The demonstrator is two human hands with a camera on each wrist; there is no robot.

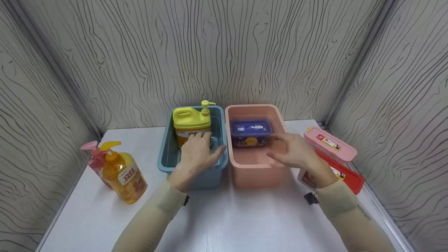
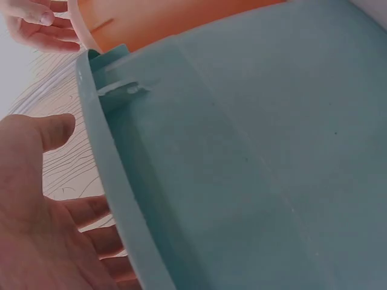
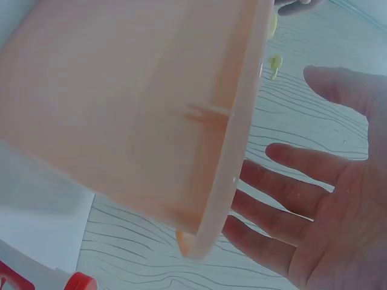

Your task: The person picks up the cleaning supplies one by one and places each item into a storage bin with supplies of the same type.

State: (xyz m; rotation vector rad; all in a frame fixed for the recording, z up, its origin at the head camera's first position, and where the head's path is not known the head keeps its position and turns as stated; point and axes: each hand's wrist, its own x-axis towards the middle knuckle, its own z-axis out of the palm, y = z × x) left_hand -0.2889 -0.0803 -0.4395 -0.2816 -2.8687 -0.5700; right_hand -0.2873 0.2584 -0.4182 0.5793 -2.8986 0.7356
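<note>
My left hand [image 1: 196,152] is over the blue bin [image 1: 206,179], its fingers stretched toward the yellow pump jug [image 1: 191,121] standing inside. Whether the fingertips touch the jug cannot be told. In the left wrist view, the thumb stands apart from the fingers and the bin's outer wall [image 2: 254,151] fills most of the picture. Over the right rim of the pink bin [image 1: 259,178] reaches my right hand [image 1: 295,150], thumb spread from its loosely bent fingers. A clear box with a dark blue lid [image 1: 252,128] sits in that bin, close to the right fingertips.
Two pump bottles, one orange [image 1: 127,178] and one pink [image 1: 95,161], stand at the left, with something yellow behind them. At the right lie a pink-lidded box [image 1: 332,145] and a red-lidded box [image 1: 350,178], partly behind my right forearm. Patterned walls [image 1: 217,52] enclose the table.
</note>
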